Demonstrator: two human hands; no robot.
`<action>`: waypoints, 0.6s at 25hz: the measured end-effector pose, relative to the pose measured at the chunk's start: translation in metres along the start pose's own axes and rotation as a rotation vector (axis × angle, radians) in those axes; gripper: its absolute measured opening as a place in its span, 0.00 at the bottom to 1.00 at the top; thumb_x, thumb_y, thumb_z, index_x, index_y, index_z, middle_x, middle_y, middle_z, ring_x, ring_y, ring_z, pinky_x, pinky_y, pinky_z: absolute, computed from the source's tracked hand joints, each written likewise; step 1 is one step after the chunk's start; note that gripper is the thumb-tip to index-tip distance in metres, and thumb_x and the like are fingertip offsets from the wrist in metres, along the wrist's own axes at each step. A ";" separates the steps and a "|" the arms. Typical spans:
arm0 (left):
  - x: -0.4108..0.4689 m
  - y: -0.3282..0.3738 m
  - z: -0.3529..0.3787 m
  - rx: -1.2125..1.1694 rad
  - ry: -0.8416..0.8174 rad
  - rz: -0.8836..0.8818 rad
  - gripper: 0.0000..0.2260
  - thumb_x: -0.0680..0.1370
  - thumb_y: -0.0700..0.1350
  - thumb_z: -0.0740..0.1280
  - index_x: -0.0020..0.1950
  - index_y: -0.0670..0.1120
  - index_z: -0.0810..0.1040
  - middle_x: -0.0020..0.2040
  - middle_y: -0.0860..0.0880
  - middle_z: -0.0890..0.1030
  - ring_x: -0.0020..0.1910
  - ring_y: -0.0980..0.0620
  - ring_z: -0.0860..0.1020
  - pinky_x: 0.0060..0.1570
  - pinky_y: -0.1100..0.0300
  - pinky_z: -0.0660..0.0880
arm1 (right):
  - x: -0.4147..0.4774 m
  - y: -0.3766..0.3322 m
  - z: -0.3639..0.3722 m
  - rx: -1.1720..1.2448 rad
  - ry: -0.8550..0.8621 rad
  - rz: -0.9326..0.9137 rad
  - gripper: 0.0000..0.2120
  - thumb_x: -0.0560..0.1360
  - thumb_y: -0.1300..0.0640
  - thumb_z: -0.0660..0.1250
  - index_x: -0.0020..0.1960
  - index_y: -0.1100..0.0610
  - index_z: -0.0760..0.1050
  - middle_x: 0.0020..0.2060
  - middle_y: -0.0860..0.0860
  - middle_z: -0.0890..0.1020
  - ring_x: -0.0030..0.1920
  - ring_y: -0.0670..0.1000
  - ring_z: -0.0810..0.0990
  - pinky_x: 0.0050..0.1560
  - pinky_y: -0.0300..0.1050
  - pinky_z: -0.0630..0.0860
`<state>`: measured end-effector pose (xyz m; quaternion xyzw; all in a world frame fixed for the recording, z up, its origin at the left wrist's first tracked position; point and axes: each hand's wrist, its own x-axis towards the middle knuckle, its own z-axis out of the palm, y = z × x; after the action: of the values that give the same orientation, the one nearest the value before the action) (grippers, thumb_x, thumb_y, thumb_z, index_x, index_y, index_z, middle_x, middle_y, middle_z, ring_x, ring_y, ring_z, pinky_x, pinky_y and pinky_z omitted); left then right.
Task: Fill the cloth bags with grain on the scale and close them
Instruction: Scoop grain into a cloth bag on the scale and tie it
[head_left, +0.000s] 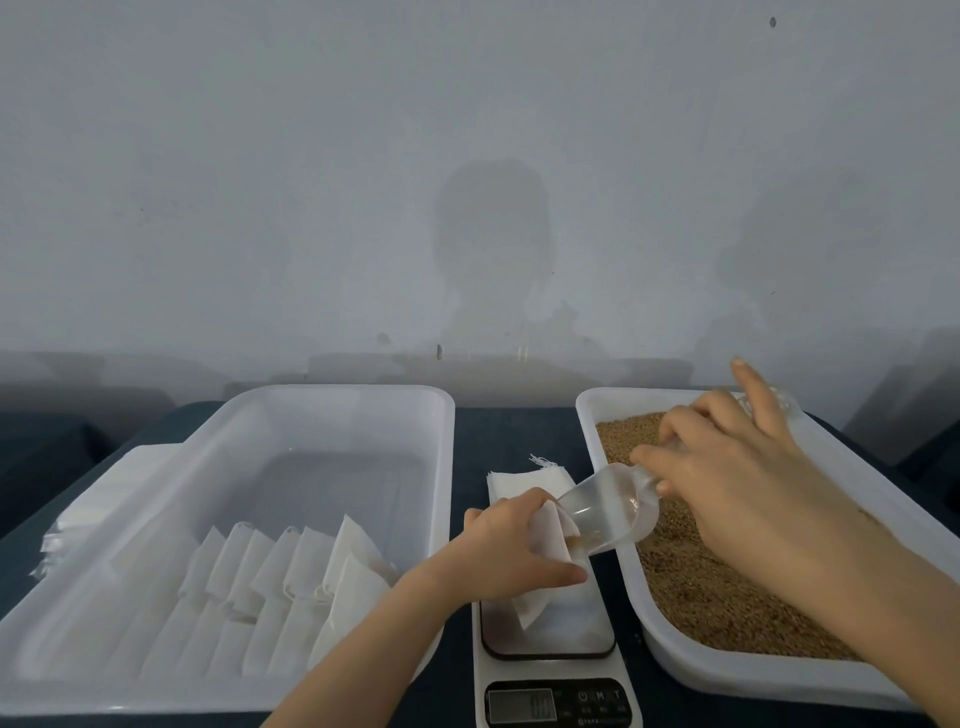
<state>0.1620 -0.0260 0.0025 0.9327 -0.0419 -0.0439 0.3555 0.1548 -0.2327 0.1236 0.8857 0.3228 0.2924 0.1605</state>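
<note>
The move turns on how the small white cloth bag (532, 605) opens toward the clear plastic scoop (613, 512). We see the bag's mouth lying just to the right of the left hand's (511, 551) grip and turned up and rightward. Its body hangs down from the grip so that its lower corner comes to the glossy platform of the white digital kitchen scale (558, 696). The left hand is the nearer one, with fingers and thumb curled round the bag's upper edge to pinch it open. The scoop's long axis slopes down and to the left from the right hand (727, 467), and its wide lip sits at, or just inside, the bag's mouth, where a little brown shows. The right hand wraps the scoop's handle with thumb and fingers, the index finger sticks out straight and away, and the wrist is raised above the white plastic tray of brown grain (727, 587), which lies directly under that grip. We judge that pouring needs only a steeper tilt along this axis, while the mouth must stay wide. The scale's display is too blurred to read. Left of the left forearm, a second white plastic tray (441, 467) holds a row of white cloth bags (291, 577).
</note>
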 end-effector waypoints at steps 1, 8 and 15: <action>0.000 0.000 0.000 -0.009 -0.004 -0.003 0.23 0.65 0.66 0.70 0.54 0.66 0.64 0.52 0.59 0.71 0.55 0.51 0.68 0.54 0.55 0.66 | 0.000 -0.003 -0.003 -0.009 0.075 -0.003 0.22 0.57 0.74 0.62 0.42 0.54 0.83 0.36 0.52 0.78 0.43 0.59 0.77 0.70 0.61 0.42; -0.003 0.003 -0.002 -0.160 0.011 0.036 0.24 0.66 0.62 0.73 0.57 0.61 0.66 0.51 0.61 0.74 0.48 0.58 0.76 0.41 0.69 0.72 | 0.000 -0.026 -0.016 -0.216 0.298 -0.004 0.22 0.65 0.70 0.48 0.40 0.60 0.81 0.36 0.57 0.78 0.48 0.64 0.78 0.71 0.64 0.42; -0.002 -0.001 -0.003 -0.193 0.036 0.071 0.21 0.68 0.59 0.73 0.57 0.56 0.72 0.52 0.56 0.78 0.50 0.56 0.78 0.49 0.63 0.77 | -0.004 -0.026 -0.015 -0.205 0.358 -0.006 0.24 0.64 0.69 0.49 0.43 0.59 0.82 0.42 0.58 0.80 0.55 0.65 0.75 0.70 0.67 0.41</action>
<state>0.1607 -0.0233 0.0039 0.8927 -0.0639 -0.0184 0.4457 0.1305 -0.2146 0.1211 0.7977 0.3174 0.4761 0.1904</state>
